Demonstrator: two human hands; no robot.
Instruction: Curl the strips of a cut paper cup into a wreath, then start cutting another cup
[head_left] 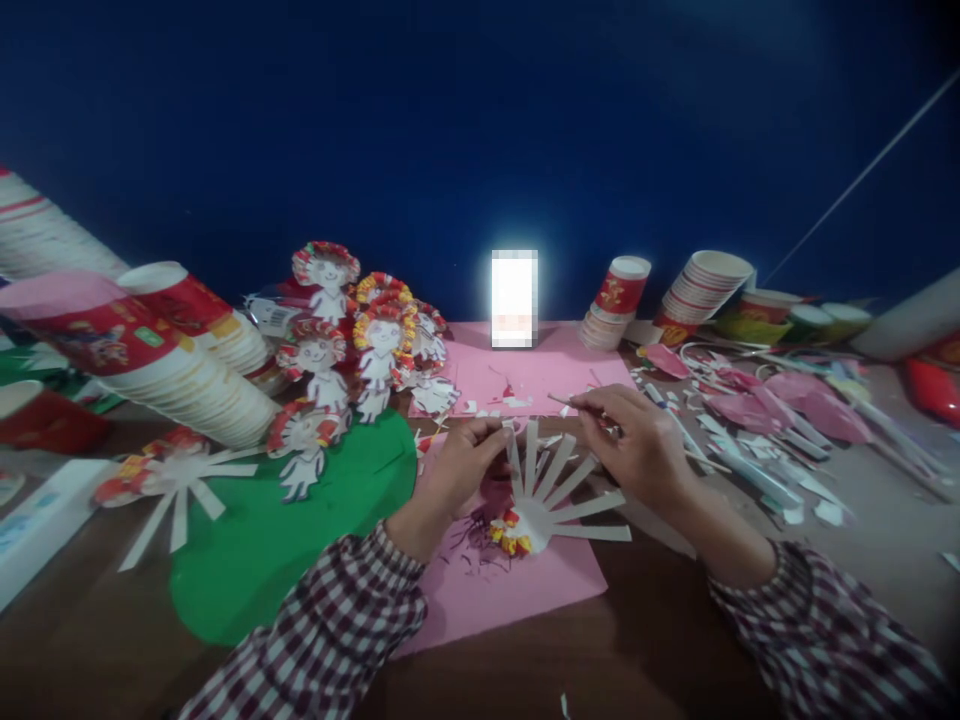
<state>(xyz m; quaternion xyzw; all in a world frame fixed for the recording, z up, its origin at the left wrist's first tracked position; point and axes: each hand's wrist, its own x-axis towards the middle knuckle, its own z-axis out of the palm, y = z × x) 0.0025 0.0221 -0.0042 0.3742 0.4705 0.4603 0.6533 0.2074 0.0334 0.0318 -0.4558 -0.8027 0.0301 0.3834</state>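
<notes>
A white paper cup (535, 522) is cut into long strips that fan out from its round base. Several red and yellow curls (511, 533) sit at its lower left side. My left hand (466, 465) is closed, pinching one of the upper strips between thumb and fingertips. Over to the right, my right hand (641, 445) grips a thin stick (559, 400) that points left, its tip apart from the strips. Beneath the cut cup lies a pink sheet (480, 615) sprinkled with dark thin scraps.
Paper figures with red and yellow curled rims (382, 345) stand at left behind a green sheet (292, 545). Another cut cup (180, 475) lies there, near leaning cup stacks (187, 370). A bright pixelated rectangle (514, 298) stands at the back. Cup stacks (705, 290) and paper scraps (765, 470) occupy the right.
</notes>
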